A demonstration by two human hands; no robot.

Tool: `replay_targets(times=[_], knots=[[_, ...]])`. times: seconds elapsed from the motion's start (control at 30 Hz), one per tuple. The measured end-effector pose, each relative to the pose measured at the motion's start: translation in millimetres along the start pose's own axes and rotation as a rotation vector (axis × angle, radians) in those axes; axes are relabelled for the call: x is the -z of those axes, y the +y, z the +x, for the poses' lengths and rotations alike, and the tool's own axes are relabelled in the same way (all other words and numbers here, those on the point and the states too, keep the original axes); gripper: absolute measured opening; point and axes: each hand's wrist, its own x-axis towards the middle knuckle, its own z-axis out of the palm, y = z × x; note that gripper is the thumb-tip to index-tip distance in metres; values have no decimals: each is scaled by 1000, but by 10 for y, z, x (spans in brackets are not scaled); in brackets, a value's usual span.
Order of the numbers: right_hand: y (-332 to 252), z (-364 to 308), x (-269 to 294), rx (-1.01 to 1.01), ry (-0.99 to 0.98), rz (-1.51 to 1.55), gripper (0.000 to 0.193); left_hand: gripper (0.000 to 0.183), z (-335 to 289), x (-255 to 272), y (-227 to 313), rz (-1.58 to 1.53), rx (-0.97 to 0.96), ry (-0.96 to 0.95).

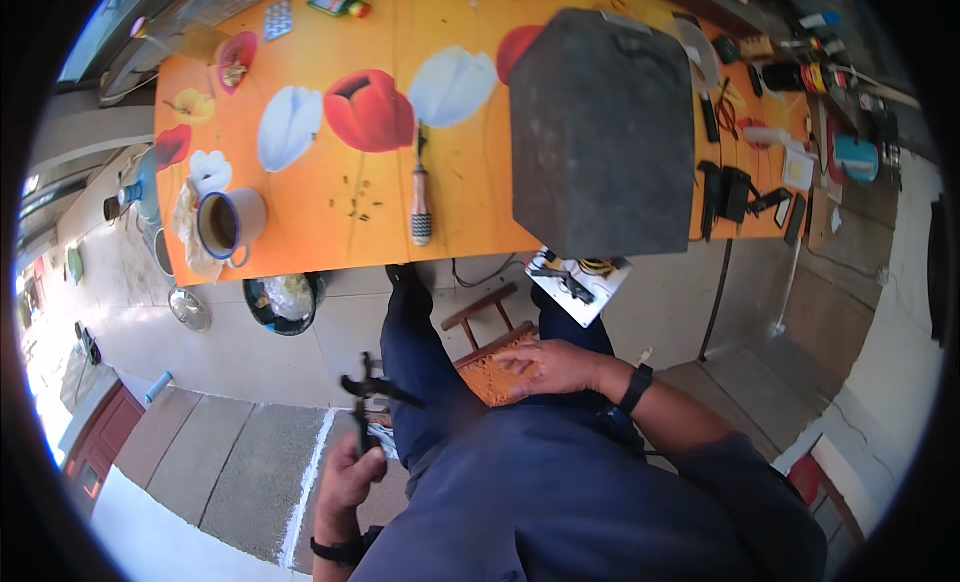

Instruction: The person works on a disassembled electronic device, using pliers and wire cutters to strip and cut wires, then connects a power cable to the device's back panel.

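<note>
My left hand (352, 472) is closed around the handle of a black hand tool (378, 386). The tool has a jointed, branching head and is held up beside my left leg; its exact kind is hard to make out. My right hand (560, 366) lies with fingers stretched out on a woven stool seat (490, 378) between my legs. Ahead, a screwdriver (422, 210) with a patterned handle rests near the front edge of the table (340, 247), beside several small dark bits. A big dark grey box (605, 132) stands on the table to the right.
An enamel mug (248, 222) with brown liquid stands at the table's front left. Below it is a bin (260, 304) with a plastic bag. A white board with cables (580, 285) sits by my right knee. Black devices (735, 194) and cords crowd the table's right end.
</note>
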Motion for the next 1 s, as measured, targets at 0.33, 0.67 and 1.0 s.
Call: replay_targets(times=[0.33,0.67,1.0], knots=[[676,113,-186,104,61,266,82,29,1744,-749,-329,603,-31,-682],[1529,786,128,205,63,2,33,32,2928,-745,-839,816,-444,-709],[1937,1233,559,234,68,-78,27,38,3326,-719,-1349,597,-432,-642]])
